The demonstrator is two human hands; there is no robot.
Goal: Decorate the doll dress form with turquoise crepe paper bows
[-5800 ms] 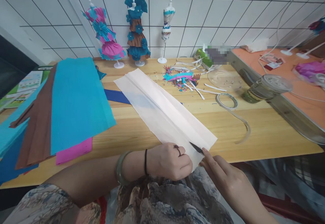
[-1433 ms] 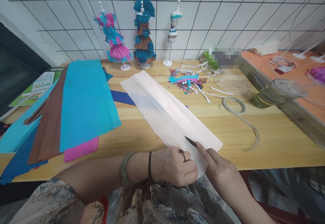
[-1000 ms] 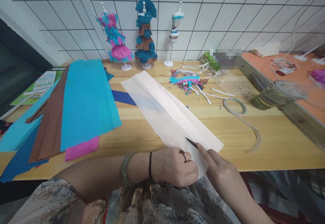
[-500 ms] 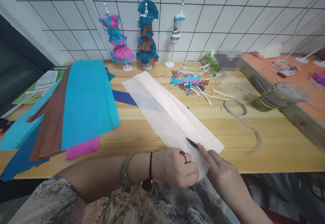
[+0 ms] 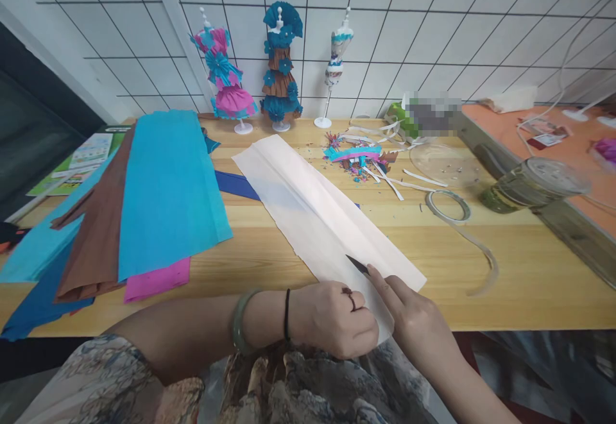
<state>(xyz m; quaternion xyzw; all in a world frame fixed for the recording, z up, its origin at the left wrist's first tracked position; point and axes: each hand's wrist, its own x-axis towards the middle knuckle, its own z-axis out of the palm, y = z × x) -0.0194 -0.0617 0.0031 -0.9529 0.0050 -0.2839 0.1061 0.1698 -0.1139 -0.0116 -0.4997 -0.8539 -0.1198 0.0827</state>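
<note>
A long sheet of pale pinkish-white crepe paper [image 5: 308, 209] lies slantwise on the wooden table, with a crease along its length. My left hand [image 5: 337, 318] is closed on its near end, knuckles up. My right hand [image 5: 409, 312] is closed around what look like scissors [image 5: 357, 264]. One dark pointed blade shows on top of the paper, aimed up and left; the handles are hidden in my palm. The index finger stretches along the blade's base. A blue strip [image 5: 237, 185] lies partly under the sheet.
Blue crepe paper [image 5: 171, 196] and brown crepe paper [image 5: 96, 238] are stacked at left. Dressed mini mannequins [image 5: 282, 71] stand along the wall. Paper scraps [image 5: 359, 158], a tape roll [image 5: 448, 206] and a lidded jar [image 5: 527, 183] lie to the right.
My right hand and the dark blade have moved slightly up and left along the paper. My left hand stays closed at the near end. The whole view has shifted a little.
</note>
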